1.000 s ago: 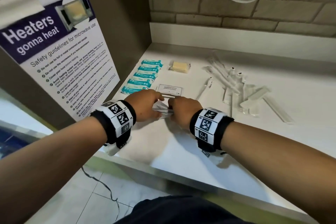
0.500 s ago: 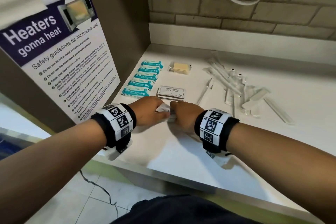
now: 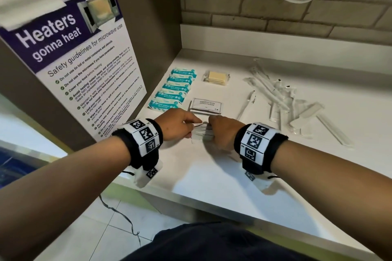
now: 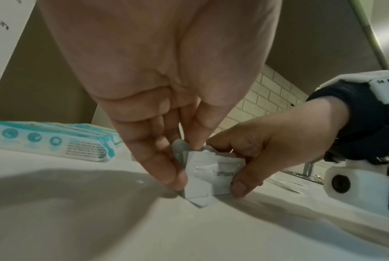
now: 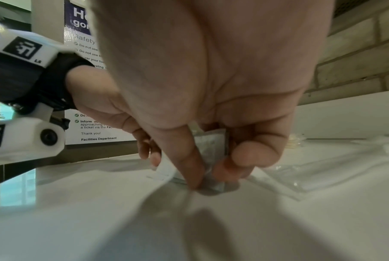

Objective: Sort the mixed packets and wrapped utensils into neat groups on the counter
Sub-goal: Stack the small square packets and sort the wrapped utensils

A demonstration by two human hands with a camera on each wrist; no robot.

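Observation:
Both hands hold a small stack of white toothpaste packets standing on edge on the white counter. My left hand pinches the stack's left end, my right hand pinches its right end. Behind them lie a stack of shampoo sachets, a column of teal wipe packs along the left wall, and a clear pack of yellow pads. A loose heap of clear-wrapped utensils covers the counter's right part.
A brown panel with a microwave safety poster closes the left side. A brick wall with a hanging white cable stands behind. The counter's front edge is close to my body.
Both hands stayed together at the same spot, squaring the packet stack between them; the stack now stands more upright and its printed face shows.

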